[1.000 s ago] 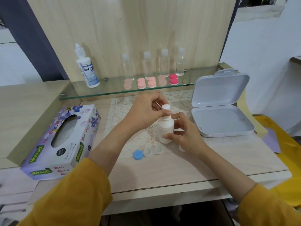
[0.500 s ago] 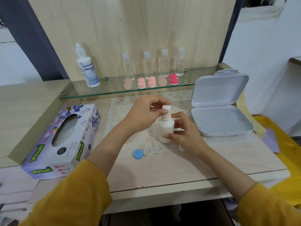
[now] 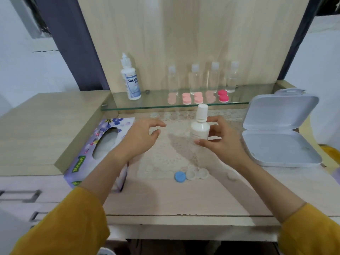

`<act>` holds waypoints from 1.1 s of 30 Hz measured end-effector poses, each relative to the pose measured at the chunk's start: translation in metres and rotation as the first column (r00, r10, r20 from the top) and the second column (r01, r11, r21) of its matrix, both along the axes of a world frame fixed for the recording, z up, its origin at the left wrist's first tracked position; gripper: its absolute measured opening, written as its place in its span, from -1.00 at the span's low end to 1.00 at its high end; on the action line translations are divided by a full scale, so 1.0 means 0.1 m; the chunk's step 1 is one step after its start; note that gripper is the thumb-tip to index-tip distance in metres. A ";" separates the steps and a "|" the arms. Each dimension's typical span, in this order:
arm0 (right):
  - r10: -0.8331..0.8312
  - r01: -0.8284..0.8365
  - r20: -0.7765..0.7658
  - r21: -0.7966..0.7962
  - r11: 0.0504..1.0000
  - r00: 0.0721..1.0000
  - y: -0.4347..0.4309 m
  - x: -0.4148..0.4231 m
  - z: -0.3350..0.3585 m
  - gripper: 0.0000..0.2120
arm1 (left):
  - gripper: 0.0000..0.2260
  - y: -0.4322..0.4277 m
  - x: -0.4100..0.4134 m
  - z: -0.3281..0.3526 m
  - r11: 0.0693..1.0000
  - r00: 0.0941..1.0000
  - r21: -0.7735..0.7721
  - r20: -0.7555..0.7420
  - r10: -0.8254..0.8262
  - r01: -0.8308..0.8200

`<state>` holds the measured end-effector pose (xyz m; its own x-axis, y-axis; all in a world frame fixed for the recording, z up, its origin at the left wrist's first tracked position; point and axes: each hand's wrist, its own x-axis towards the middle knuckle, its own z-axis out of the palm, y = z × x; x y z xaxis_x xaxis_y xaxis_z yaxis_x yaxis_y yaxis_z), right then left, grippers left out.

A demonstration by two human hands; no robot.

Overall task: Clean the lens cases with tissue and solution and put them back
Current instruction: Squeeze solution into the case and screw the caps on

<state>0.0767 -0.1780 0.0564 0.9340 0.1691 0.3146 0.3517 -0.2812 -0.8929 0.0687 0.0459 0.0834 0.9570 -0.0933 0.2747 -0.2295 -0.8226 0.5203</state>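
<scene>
At 9 o'clock on the desk sits the floral cardboard tissue box (image 3: 99,150). Beside it the left hand (image 3: 139,138) hovers released, fingers loosely curled round nothing. At 6 o'clock lie a round blue cap (image 3: 180,177) and, just beside it, the clear lens case (image 3: 196,174): 2 shallow plastic cups, likely stiff and light, best pinched by a rim. At 12 o'clock the right hand (image 3: 222,142) grasps the smooth white solution bottle (image 3: 200,128) by its body.
</scene>
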 end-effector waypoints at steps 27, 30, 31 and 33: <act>-0.013 0.036 0.142 -0.161 0.986 0.990 1.65 1.55 0.56 -0.48 | -0.61 0.93 -0.10 -0.33 0.969 0.980 0.176 -0.057 0.188 -0.176; -0.015 0.038 0.140 -0.159 0.987 0.990 1.66 1.57 0.55 -0.46 | -0.61 0.93 -0.10 -0.34 0.968 0.980 0.180 -0.060 0.190 -0.177; -0.012 0.034 0.138 -0.158 0.987 0.990 1.66 1.57 0.56 -0.46 | -0.61 0.93 -0.10 -0.34 0.968 0.980 0.180 -0.064 0.190 -0.176; -0.003 0.023 0.128 -0.157 0.987 0.992 1.66 1.56 0.56 -0.45 | -0.61 0.94 -0.10 -0.34 0.968 0.980 0.181 -0.070 0.187 -0.172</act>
